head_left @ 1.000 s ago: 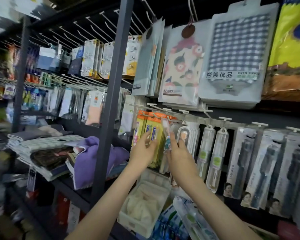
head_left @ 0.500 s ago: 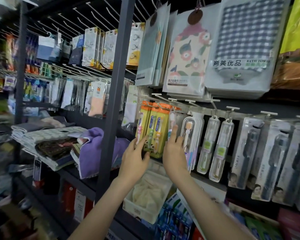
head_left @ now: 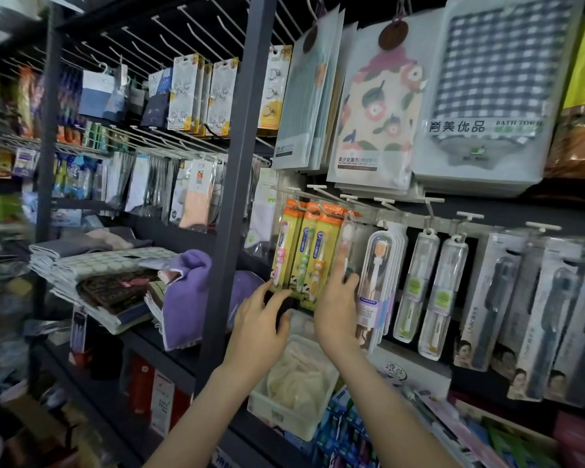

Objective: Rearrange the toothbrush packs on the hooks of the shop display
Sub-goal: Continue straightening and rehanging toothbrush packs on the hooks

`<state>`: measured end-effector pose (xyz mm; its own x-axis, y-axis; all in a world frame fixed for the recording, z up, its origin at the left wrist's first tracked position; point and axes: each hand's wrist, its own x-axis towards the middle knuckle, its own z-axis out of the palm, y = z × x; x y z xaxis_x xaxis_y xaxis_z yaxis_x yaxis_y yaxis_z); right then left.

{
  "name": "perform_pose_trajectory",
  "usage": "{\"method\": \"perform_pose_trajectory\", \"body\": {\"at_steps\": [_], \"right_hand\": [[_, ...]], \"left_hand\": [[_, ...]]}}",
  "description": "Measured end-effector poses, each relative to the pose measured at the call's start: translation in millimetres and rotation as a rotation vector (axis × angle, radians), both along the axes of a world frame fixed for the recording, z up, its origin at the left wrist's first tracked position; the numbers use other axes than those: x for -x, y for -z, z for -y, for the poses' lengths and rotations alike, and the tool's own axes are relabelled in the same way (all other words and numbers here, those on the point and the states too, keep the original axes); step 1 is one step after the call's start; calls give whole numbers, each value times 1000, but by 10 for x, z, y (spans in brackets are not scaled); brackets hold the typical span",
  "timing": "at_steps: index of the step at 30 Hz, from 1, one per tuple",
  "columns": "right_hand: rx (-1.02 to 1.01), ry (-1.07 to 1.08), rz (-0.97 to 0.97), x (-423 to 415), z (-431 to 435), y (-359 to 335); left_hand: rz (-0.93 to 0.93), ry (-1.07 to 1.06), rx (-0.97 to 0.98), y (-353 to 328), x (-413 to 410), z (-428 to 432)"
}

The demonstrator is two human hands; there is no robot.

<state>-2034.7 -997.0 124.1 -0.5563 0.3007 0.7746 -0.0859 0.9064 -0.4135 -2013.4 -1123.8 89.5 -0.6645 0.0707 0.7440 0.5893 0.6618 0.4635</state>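
Two bare forearms rise from the bottom edge of the frame toward its middle. The left hand has its fingers loosely bent and grips nothing. Its forefinger tip touches the lower edge of the yellow toothbrush packs with orange tops, which hang side by side just left of centre. The right hand pinches a slim clear toothbrush pack, the forefinger stretched upward along its front and the other fingers curled round its lower part. This pack stands upright between the yellow packs and a stack of clear rounded toothbrush cases with an orange-headed brush inside; whether its top sits on a hook I cannot tell. Just below the hands a white plastic basket holds cream cloth-like pieces. To the right of the hands, two clear cases with green labels hang from the white wire hooks, and farther right come grey blister packs with dark brushes. Left of the hands a dark grey metal upright runs the height of the frame, with a folded purple towel on the shelf beyond it. In the upper right hang a flower-printed towel pack and a blue-checked bath towel pack.
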Motion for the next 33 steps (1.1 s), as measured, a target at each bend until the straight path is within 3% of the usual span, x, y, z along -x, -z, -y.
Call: {"method": "perform_pose_trajectory", "body": {"at_steps": [10,17,21,26,33], "right_hand": [[60,-146,70,-198,-76,64],[-108,-261,230,-895,-698,642],[-94,-124,348,-1243,-1425,959],[6,308,813,-1559,-2138,1198],[216,231,790,-1708,-2407,1184]], "left_hand": [[-22,145,58,113,-41,-195],[113,310,129,527,-364,-730],[143,410,227,787,-583,-1106],[194,472,377,962,-775,-1546],[192,416,444,1073,-819,-1940]]}}
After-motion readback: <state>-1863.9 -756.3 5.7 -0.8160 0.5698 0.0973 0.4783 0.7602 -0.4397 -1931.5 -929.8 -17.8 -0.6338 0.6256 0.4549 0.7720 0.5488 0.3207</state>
